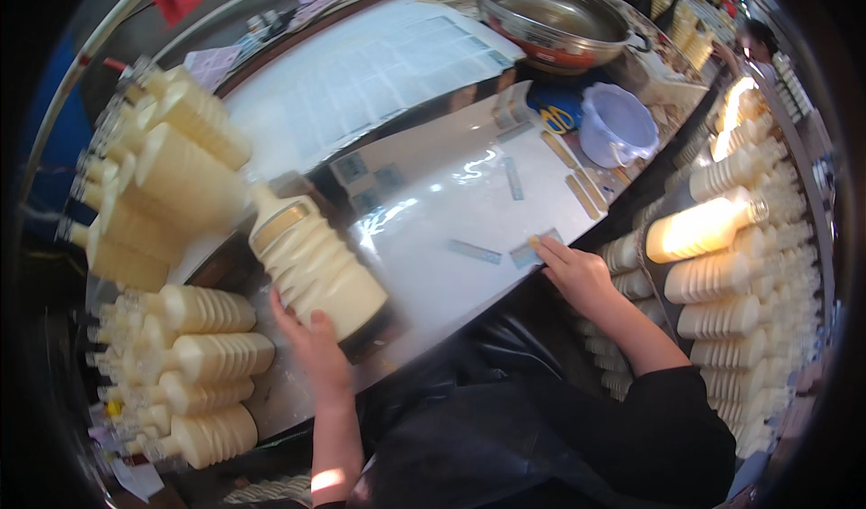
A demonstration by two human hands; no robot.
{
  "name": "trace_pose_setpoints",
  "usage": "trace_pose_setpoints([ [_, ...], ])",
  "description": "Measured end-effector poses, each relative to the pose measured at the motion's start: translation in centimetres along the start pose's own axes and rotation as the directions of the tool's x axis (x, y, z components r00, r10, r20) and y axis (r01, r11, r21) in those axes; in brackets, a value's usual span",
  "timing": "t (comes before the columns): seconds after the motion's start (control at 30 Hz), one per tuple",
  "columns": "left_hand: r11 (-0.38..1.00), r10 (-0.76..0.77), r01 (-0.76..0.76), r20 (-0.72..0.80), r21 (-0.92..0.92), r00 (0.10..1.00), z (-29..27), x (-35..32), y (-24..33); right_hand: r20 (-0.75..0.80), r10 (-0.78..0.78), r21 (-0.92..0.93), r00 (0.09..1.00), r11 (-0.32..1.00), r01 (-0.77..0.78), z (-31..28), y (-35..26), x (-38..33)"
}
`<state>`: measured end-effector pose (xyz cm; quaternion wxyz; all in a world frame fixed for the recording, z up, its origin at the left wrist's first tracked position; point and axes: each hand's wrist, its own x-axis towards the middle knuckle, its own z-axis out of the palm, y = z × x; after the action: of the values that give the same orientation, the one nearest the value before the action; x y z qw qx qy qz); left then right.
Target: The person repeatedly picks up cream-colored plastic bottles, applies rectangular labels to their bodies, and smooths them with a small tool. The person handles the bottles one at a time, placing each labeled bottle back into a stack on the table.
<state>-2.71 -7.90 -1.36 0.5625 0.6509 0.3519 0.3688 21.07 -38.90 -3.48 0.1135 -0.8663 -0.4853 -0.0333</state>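
Observation:
My left hand (317,351) is closed on the base end of a cream-coloured ribbed bottle (325,274), tilted with its neck pointing away to the upper left. A gold-brown label (280,224) crosses the bottle's shoulder. At the front edge of a glossy white sheet (419,270), my right hand (577,279) pinches a small bluish label strip (523,255), with a bit of yellowish colour at the fingertips. Another label strip (475,252) lies just left of it, and a further strip (514,179) lies farther back on the sheet.
Stacked cream bottles (212,357) lie at the left, with more bottles (717,277) racked at the right. Behind the sheet are a label-covered board (361,71), a wide metal pan (550,22), a lilac bucket (616,125) and yellow-handled scissors (557,118). A person (758,44) is at far right.

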Motion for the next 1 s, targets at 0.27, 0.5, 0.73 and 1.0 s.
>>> trace_pose_setpoints([
  [0.27, 0.998, -0.018, 0.017, -0.009, -0.062, 1.0, -1.0, -2.3, -0.6, 0.096, 0.156, 0.246, 0.983, 0.953, -0.175, -1.1, -1.5, 1.5],
  [0.5, 0.994, -0.007, 0.008, -0.003, 0.111, 1.0, -1.9, -3.0, 0.5, 0.409, 0.062, 0.691, 0.911, 0.63, -0.353, -5.6, -11.8, 11.5],
  [0.73, 0.974, -0.072, 0.096, 0.126, -0.203, 0.989, -2.7, -2.3, 1.3, -0.246, -0.492, 0.112, 0.835, 0.841, 0.529, -3.2, -21.6, 12.3],
  [1.0, 0.948, -0.226, 0.232, 0.052, -0.216, 0.973, -1.7, -0.4, 1.8, -0.24, -0.581, -0.253, 0.778, 0.811, 0.528, -2.4, -22.8, 11.0],
])
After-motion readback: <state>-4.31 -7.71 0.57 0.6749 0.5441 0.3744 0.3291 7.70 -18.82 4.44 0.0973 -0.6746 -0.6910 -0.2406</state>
